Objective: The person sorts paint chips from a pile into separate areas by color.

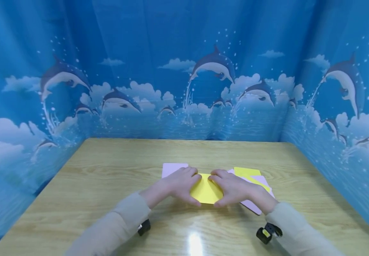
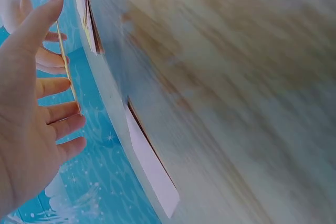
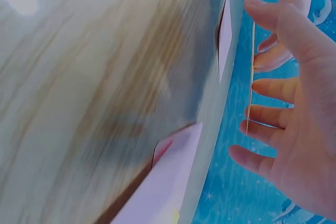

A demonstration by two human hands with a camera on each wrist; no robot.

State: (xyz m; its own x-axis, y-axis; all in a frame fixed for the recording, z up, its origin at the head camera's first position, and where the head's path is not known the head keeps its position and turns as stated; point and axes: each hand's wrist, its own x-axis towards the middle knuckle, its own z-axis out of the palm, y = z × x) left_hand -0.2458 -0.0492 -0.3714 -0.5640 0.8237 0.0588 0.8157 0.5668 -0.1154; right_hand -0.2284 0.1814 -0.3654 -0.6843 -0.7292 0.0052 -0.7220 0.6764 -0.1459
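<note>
Level above the wooden table, a yellow sheet of card (image 1: 206,192) is held at both sides. My left hand (image 1: 182,184) pinches its left side, thumb on the near edge and fingers at the far edge. The right hand (image 1: 234,187) holds the opposite side the same way. From the left wrist, the card (image 2: 62,51) shows edge-on as a thin line between thumb and fingertips. In the right wrist view it is again a thin edge (image 3: 252,51), against the fingertips. The card's side edges are hidden behind the hands.
One pale pink card (image 1: 172,168) lies on the table beyond the left hand. Under and beside the right hand is a loose, overlapping pile of pink cards (image 1: 251,207) and yellow cards (image 1: 246,172). A blue dolphin-print curtain (image 1: 159,35) surrounds the table's back and sides.
</note>
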